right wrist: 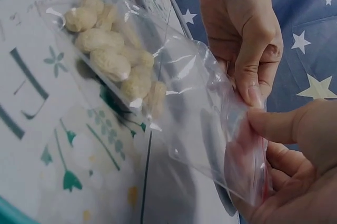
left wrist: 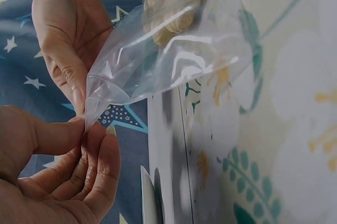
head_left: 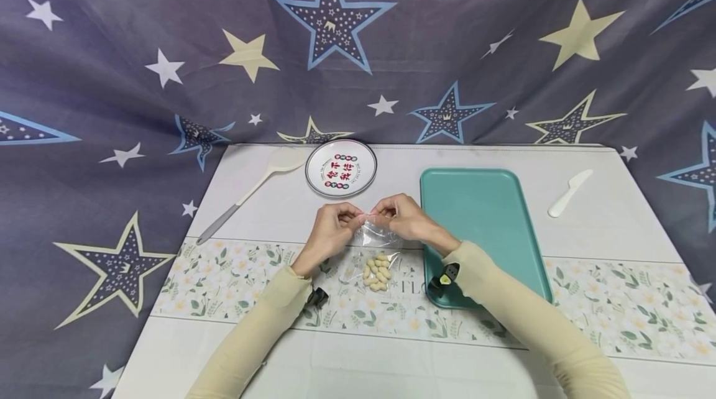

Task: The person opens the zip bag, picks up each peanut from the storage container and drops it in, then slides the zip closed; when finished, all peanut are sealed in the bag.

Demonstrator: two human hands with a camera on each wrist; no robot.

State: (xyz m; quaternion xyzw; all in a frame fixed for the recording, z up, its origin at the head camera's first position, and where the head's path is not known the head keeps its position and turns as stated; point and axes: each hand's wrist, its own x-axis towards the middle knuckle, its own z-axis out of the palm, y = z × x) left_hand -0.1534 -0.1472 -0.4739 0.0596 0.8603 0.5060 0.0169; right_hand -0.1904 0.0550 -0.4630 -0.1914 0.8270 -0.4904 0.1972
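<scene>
A clear zip bag (head_left: 376,237) with a red strip along its top edge hangs between my hands, its lower end at the floral band of the table. Several peanuts in their shells (head_left: 377,273) lie at the bottom of the bag. With thumb and fingers, my left hand (head_left: 331,228) pinches one side of the bag's top edge. My right hand (head_left: 410,219) pinches that same edge close by, its thumb (right wrist: 279,125) on the plastic in the right wrist view. Whether the seal is fastened cannot be made out.
Beneath my right forearm lies a teal tray (head_left: 475,212). A round plate (head_left: 341,184) with red lettering stands beyond my hands. On the left is a long-handled spoon or turner (head_left: 254,191); a white plastic knife (head_left: 570,192) lies right of the tray. Behind the table hangs a star-patterned cloth (head_left: 391,45).
</scene>
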